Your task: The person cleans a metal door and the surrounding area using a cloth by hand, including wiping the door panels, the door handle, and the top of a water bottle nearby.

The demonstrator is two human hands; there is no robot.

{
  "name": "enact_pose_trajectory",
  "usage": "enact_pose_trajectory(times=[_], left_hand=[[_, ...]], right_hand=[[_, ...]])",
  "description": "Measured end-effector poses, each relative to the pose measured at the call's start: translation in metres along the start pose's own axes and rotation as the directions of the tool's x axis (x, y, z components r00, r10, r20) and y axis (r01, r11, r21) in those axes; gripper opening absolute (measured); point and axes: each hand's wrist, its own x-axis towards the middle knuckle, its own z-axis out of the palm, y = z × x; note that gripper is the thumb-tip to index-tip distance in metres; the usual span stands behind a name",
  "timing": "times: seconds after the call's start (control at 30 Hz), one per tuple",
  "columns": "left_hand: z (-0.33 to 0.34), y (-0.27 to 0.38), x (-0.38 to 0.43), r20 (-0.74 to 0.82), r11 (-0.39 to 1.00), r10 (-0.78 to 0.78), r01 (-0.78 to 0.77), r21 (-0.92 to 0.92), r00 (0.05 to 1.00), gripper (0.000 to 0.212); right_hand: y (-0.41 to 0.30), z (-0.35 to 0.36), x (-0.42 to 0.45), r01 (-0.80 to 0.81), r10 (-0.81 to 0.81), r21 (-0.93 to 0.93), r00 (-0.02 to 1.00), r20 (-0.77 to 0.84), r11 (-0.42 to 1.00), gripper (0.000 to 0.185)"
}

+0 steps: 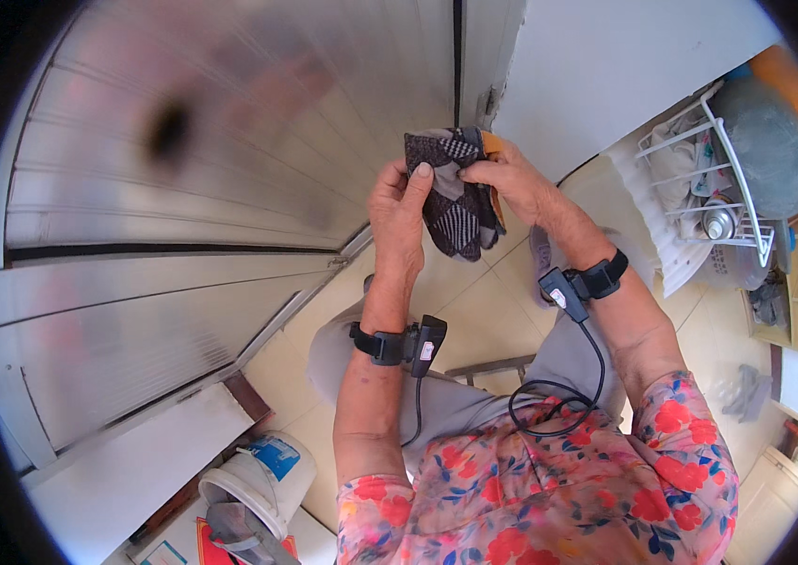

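A folded piece of patterned cloth (452, 187) in black, grey and white, with an orange edge or lining, is held up in front of me between both hands. My left hand (399, 205) grips its left side, the thumb lying on top of the fabric. On the upper right, my right hand (508, 180) pinches the cloth between thumb and fingers near the orange part. Which kind of item the cloth is, I cannot tell for sure. Each forearm wears a black strap with a small device and a cable.
Ribbed translucent door panels (194, 141) stand at the left. A white wire rack (731, 176) holding a spray can (718, 220) is at the right. At the lower left, a white bucket (279, 466) lies tilted. My knees are over the tiled floor (470, 304).
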Motion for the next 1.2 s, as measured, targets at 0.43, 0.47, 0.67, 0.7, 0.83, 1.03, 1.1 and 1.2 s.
enact_pose_trajectory(times=[0.43,0.47,0.67,0.7,0.83,1.03,1.1,1.2], left_hand=[[0.007,-0.014,0.008,-0.181,0.982,0.121,-0.092,0.162,0.976,0.026],[0.009,-0.013,0.007,-0.196,0.982,0.101,-0.066,0.178,0.975,0.030],[0.015,-0.020,0.002,-0.028,0.988,0.056,-0.052,0.146,0.998,0.039],[0.013,-0.020,0.002,0.028,0.987,0.054,-0.058,0.151,0.998,0.040],[0.006,-0.020,0.004,-0.041,0.980,0.065,-0.056,0.192,0.997,0.033],[0.006,-0.017,0.001,-0.073,0.969,0.122,-0.102,0.224,0.990,0.024],[0.006,-0.015,0.001,-0.074,0.976,0.110,-0.094,0.196,0.991,0.024],[0.003,-0.015,0.001,-0.067,0.961,0.115,-0.094,0.261,0.991,0.023]], right_hand=[[0.012,0.004,0.004,0.109,-0.145,-0.161,0.961,-0.237,0.981,0.041],[0.010,0.002,0.003,0.098,-0.178,-0.258,0.935,-0.307,0.961,0.040],[0.021,0.007,0.007,0.081,-0.314,-0.607,0.905,-0.288,0.790,0.036],[0.022,0.011,0.006,0.085,-0.315,-0.599,0.904,-0.290,0.796,0.036],[0.025,0.020,0.001,0.154,-0.376,-0.708,0.912,-0.167,0.689,0.036],[0.026,0.019,0.004,0.256,-0.424,-0.667,0.900,-0.100,0.700,0.038],[0.022,0.020,0.000,0.250,-0.338,-0.575,0.940,-0.048,0.779,0.039],[0.024,0.020,0.002,0.217,-0.295,-0.513,0.953,-0.075,0.831,0.043]])
